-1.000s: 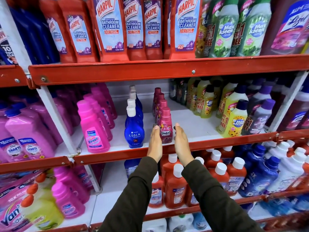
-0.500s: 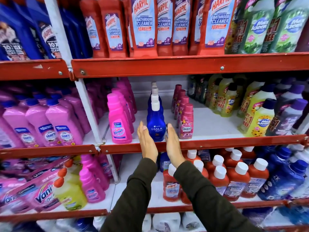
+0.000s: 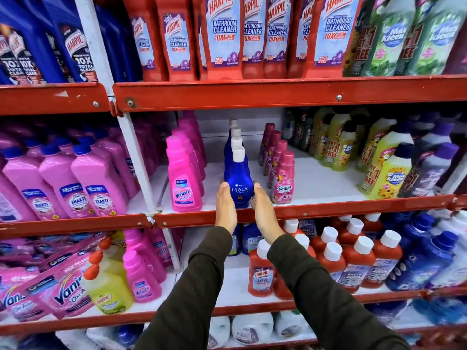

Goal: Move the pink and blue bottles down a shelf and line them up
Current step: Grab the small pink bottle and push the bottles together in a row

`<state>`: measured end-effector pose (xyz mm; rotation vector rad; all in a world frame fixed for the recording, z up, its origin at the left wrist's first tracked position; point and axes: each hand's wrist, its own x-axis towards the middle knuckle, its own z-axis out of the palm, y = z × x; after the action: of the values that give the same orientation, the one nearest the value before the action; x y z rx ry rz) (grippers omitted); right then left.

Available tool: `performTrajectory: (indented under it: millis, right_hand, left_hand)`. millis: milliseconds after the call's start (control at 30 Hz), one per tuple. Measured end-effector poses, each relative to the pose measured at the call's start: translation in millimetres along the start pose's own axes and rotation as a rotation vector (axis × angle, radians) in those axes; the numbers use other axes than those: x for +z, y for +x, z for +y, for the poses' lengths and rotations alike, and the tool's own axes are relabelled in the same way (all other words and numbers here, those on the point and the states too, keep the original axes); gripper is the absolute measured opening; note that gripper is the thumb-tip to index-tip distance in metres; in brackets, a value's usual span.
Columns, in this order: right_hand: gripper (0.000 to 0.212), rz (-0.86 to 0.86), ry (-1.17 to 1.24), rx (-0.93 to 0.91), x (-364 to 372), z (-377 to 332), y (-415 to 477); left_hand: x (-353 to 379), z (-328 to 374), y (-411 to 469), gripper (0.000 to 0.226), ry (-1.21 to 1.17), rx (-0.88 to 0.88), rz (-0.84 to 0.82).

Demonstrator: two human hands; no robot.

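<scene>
The red Harpic bottles (image 3: 222, 34) on the top shelf lose their caps past the upper edge. Behind the front blue Ujala bottle (image 3: 238, 183), only white caps of the row (image 3: 236, 137) show. The right hand (image 3: 264, 210) covers its lower right side.

Both arms wear long dark olive-brown sleeves (image 3: 328, 286) of plain fabric, ending at the wrists.
</scene>
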<state>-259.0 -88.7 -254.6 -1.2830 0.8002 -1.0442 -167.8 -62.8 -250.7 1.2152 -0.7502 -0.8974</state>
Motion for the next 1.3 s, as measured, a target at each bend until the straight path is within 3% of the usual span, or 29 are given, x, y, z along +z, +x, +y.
performTrajectory:
  millis: [200, 400, 500, 633, 767, 900, 1033, 1167, 1300]
  right_hand:
    - [0.050, 0.015, -0.003, -0.004, -0.4, -2.6, -0.3]
    - [0.034, 0.309, -0.006, -0.249, 9.2, -0.2, -17.0]
    - [0.030, 0.217, 0.028, -0.275, 28.4, 3.6, -24.2]
    - [0.037, -0.019, 0.030, -0.138, 63.0, 11.0, -19.1]
    - [0.053, -0.133, 0.023, 0.046, 95.7, 11.4, -1.3]
    - [0.058, -0.179, 0.041, 0.133, 116.5, 9.7, 9.0]
    - [0.057, -0.185, 0.020, 0.156, 115.3, 10.2, 10.8]
    - [0.055, -0.219, 0.000, 0.164, 110.0, 8.5, 12.1]
    - [0.058, -0.218, -0.043, 0.168, 109.4, 12.0, 14.1]
  left_hand:
    - [-1.2, -0.2, 0.6, 0.061, 0.030, 0.034, -0.007]
    - [-14.8, -2.7, -15.6, 0.050, 0.112, 0.315, 0.171]
    - [-28.5, 1.5, -22.2, 0.041, 0.086, 0.465, 0.347]
    - [-57.9, 8.6, -19.5, 0.050, 0.088, 0.531, 0.567]
    - [-99.4, 15.6, 6.7, 0.054, 0.117, 0.346, 0.500]
    - [-125.0, 21.4, 29.9, 0.060, 0.029, 0.092, 0.235]
    - [-126.3, 22.1, 31.2, 0.055, 0.008, 0.088, 0.161]
    - [-127.2, 20.6, 32.6, 0.050, 0.057, 0.103, 0.191]
    - [-132.0, 17.3, 36.8, 0.059, 0.173, 0.103, 0.203]
